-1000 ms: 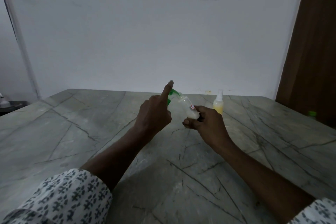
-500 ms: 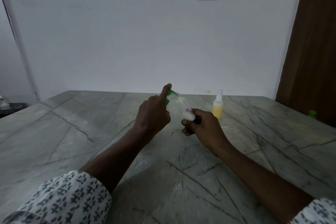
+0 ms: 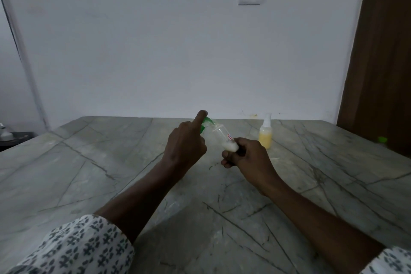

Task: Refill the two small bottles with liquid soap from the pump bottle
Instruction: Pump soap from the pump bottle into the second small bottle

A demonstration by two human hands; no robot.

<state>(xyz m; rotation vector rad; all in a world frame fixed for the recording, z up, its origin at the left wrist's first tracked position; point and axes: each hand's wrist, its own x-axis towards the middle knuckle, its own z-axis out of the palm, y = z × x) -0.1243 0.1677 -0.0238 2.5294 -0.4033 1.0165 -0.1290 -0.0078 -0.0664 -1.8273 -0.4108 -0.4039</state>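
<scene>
Bottle (image 3: 222, 138) of clear plastic, small and mostly empty, lies tilted in the air above the desk (image 3: 89, 162), between the two hands. A little white soap has pooled at its lower end, which sits in the right hand (image 3: 246, 158); that grip is closed around the base, fingers curled under it. The left hand (image 3: 184, 142) is at the upper end, by the green pump top (image 3: 206, 121), index finger raised and resting on it, the other fingers folded; whether they actually clasp the neck cannot be told from this angle.

Such a bottle should be very light and its thin wall likely gives a little under a squeeze, so a firm hold on the base with only moderate pressure seems right. Soap on the outside would make it slippery; the dry lower body and the ribbed collar under the pump are probably the safest places to hold.

A second small bottle (image 3: 265, 134), with yellow liquid and a white spray top, stands upright on the desk just beyond the right hand.
</scene>
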